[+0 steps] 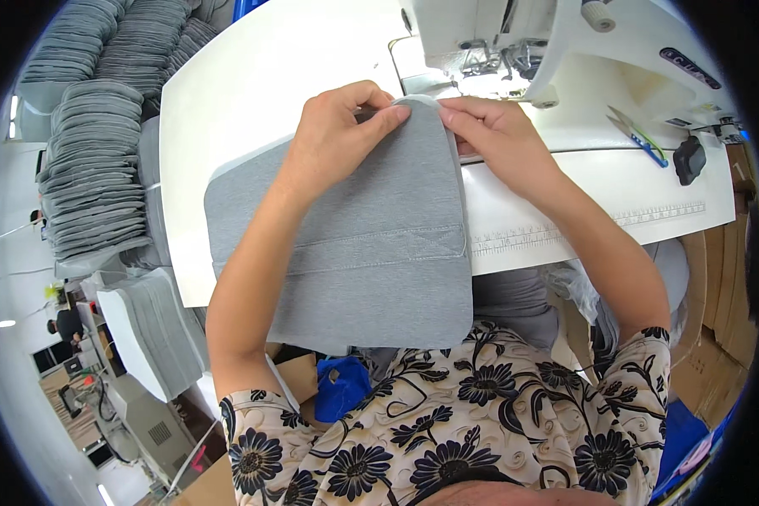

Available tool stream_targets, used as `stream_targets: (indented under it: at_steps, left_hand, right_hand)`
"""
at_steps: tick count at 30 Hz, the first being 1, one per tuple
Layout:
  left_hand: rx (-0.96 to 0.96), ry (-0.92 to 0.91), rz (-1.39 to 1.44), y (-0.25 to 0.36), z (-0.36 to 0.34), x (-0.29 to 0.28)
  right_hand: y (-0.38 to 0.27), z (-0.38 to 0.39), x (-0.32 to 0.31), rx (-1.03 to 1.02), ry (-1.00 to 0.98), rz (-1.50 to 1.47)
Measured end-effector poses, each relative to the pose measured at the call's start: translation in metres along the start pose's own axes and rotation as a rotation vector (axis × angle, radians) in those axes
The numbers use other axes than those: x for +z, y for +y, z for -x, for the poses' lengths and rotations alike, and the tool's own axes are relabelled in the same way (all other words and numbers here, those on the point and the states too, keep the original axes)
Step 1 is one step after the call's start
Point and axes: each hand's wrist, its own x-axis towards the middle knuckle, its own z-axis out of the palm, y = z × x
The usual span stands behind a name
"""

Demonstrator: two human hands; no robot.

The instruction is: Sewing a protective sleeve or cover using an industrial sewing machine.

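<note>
Plainly, the grey cloth piece (pixel 371 198) lay across the near side of the white desk (pixel 253 72), with its narrower, rounded end pointing far toward the sewing machine (pixel 641 51) and its wide near end reaching past the desk's near edge. A stitched strip (pixel 379 250) crossed its near half from left to right, and a paler layer showed along its far left edge.

The left hand (pixel 337 131) pinched the rounded end from the left, its thumb on the top face and its other fingers partly hidden. The right hand (pixel 504 139) pinched the same end at its right edge, thumb and forefinger pressed together on the cloth. The two hands were near each other but apart.

Just beyond them stood the lit needle area of the machine. To the right on the desk lay scissors (pixel 641 139) with green and blue handles, and just beside them a black object (pixel 689 160) of unclear kind. Ruler markings (pixel 670 211) ran along the near right part of the desk.

Left of the desk rose a tall stack of grey pieces (pixel 93 169), with a white-sided stack (pixel 148 333) nearer. Blue cloth (pixel 341 388) hung below the near edge, and cardboard (pixel 717 354) stood at the right.
</note>
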Motion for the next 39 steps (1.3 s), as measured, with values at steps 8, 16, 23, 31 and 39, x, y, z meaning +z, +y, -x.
stream_targets:
  at_steps: [8,16,23,31,39]
  left_hand:
    - [0.03,0.054,-0.003,0.005,0.002,0.002]
    - [0.055,0.085,-0.035,0.007,0.004,0.004]
    - [0.152,0.126,0.006,0.009,0.001,0.008]
    - [0.063,-0.001,0.183,-0.009,-0.005,0.009]
    - [0.007,-0.032,0.239,-0.022,-0.012,0.014]
  right_hand:
    - [-0.004,0.001,0.002,0.0,0.017,0.026]
    - [-0.005,-0.001,0.002,0.017,0.003,-0.03]
    - [-0.006,-0.002,0.003,-0.005,0.016,-0.008]
    - [-0.014,0.012,-0.01,-0.294,0.079,0.591]
    - [0.007,0.011,-0.023,-1.087,0.036,1.095]
